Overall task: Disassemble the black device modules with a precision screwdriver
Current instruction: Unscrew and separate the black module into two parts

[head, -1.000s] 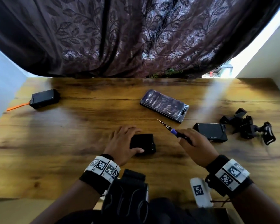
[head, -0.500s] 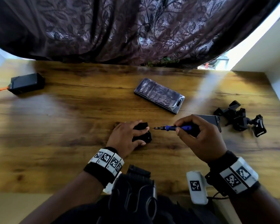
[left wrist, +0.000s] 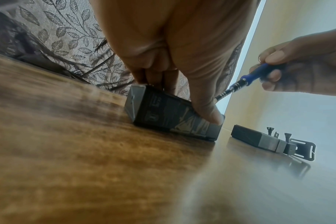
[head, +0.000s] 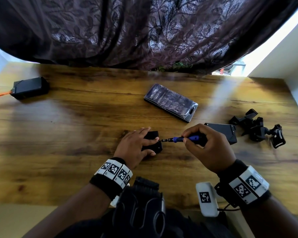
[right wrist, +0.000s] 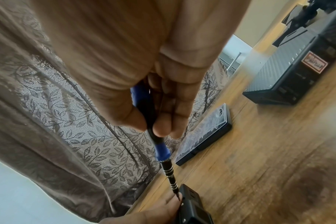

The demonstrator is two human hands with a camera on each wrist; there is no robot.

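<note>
1. Black device module (head: pixel 152 140) lying on the wooden table (head: pixel 76 127) near its front middle, pinned under the left hand (head: pixel 134 148); fingers (left wrist: pixel 153 75) on top, thumb against the near side face, so clamped from above and the side rather than lifted.
2. Precision screwdriver (head: pixel 179 139) pinched in the right hand (head: pixel 208 148) between thumb and curled fingertips (right wrist: pixel 163 124) on the blue-and-black handle; tip meeting the module's right end, close beside the left index fingertip.
3. Best done by seating the bit squarely in the screw head before any turn; whether it sits fully in the recess cannot be told from these views.
4. Worth keeping the shaft in line with the screw axis: pushing in gently while rolling the handle with the fingertips, not twisting from the wrist.
5. Firm downward pressure from the left hand likely needed, since the module looks small and light enough to skate on the smooth table under a sideways push.
6. Risk of a slip toward the left fingertip next to the tip; shifting that finger back a little seems wise.
7. Second module (head: pixel 221 133) just behind the right hand, bit case (head: pixel 170 102) further back, mount clamps (head: pixel 258 129) to the right, another black device (head: pixel 30 87) far left.
</note>
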